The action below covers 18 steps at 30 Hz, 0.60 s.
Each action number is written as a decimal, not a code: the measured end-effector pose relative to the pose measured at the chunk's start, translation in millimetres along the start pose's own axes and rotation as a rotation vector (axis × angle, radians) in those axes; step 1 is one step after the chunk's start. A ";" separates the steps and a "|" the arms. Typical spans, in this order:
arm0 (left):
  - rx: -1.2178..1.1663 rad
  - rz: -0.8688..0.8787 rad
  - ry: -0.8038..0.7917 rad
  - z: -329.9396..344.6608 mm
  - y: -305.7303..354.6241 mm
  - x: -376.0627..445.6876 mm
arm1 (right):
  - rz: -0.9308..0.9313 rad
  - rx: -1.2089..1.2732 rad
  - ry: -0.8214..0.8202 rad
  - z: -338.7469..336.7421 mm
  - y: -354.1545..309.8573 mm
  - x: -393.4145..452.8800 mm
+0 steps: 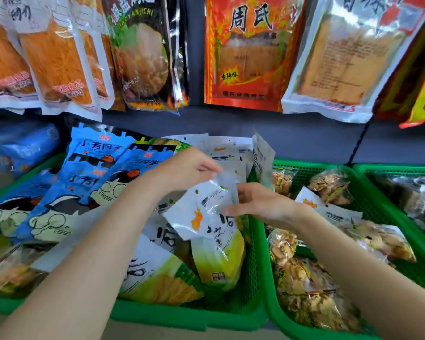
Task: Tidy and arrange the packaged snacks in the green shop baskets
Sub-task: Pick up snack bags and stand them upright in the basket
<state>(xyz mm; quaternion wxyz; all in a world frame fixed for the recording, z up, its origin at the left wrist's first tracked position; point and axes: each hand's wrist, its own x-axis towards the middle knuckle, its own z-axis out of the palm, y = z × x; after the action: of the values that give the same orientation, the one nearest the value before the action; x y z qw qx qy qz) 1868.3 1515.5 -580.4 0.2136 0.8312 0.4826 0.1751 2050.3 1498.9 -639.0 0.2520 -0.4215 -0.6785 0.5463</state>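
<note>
Packet (204, 212) of white and yellow-green film, flame mark on its face, held above the left-hand green basket (252, 278), near that basket's 3 o'clock wall. Left hand (182, 171) pinching the clear top corner at the packet's 12 o'clock, thumb and forefinger closed on the seal. Right hand (260, 204) curled round the 3 o'clock edge, thumb in front, the other fingers hidden behind the film.

Probably mid-step: straightening this one packet before setting it among its like. Same-pattern packets (157, 273) lying tilted and overlapping below, at 6 and 7 o'clock from the held one; more white ones (231, 153) standing at 12 o'clock against the back. Blue cartoon packets (93, 168) filling the basket's 9 to 11 o'clock side.

To do it well:
- Keep both grips on the seal margins, not the filled belly; contents look brittle.
- Turn face forward, flame mark upward, matching the neighbours.
- Lower into the gap at 6 o'clock, leaning back on the packet behind, overlapping like tiles.
- Avoid spilling over the wall into the second green basket (349, 168) at 3 o'clock, holding clear bags of brown snacks (304, 285), a different product.
- Watch the hanging packs (250, 50) overhead at 12 o'clock; easy to brush when lifting.
</note>
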 end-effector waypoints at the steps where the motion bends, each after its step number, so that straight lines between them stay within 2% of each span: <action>1: -0.049 0.019 0.053 -4.7 2.7 -0.8 | -0.005 0.069 0.087 4.4 2.1 3.8; 3: -0.163 0.027 0.187 -16.7 3.7 -3.6 | -0.014 0.209 0.243 3.8 3.6 8.7; 5: -0.285 -0.041 0.316 -29.7 0.2 -10.3 | -0.020 0.311 0.393 -2.7 4.5 11.8; 7: -0.320 -0.124 0.351 -38.6 -5.7 -20.4 | -0.053 0.397 0.528 -7.1 1.6 15.5; 8: -0.258 -0.160 0.296 -41.5 -7.4 -25.6 | -0.073 0.438 0.595 -8.6 -0.5 19.0; 9: -0.151 -0.201 0.171 -42.8 -10.3 -30.9 | -0.089 0.472 0.668 -11.5 -1.4 24.6; 12: 0.128 -0.354 -0.378 -36.8 -16.8 -48.3 | -0.091 0.398 0.936 -18.4 -5.6 40.8; 13: 0.179 -0.393 -0.476 -35.8 -19.7 -53.2 | -0.062 0.307 1.000 -18.6 -5.9 45.2; 14: 0.202 -0.414 -0.510 -36.7 -23.6 -58.3 | -0.023 0.201 1.027 -16.5 -6.5 47.6; 16: 0.209 -0.455 -0.476 -41.6 -33.6 -66.3 | 0.038 0.002 1.048 -11.2 -2.5 50.6; 18: 0.207 -0.467 -0.438 -45.8 -37.1 -72.8 | 0.003 -0.060 1.116 -7.4 1.8 51.2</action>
<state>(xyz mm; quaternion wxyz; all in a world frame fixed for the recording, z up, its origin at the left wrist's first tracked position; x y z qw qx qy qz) 1784.1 1476.6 -567.2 0.2609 0.7333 0.6179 -0.1112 2030.2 1546.3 -644.8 0.5600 -0.6547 -0.4569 0.2212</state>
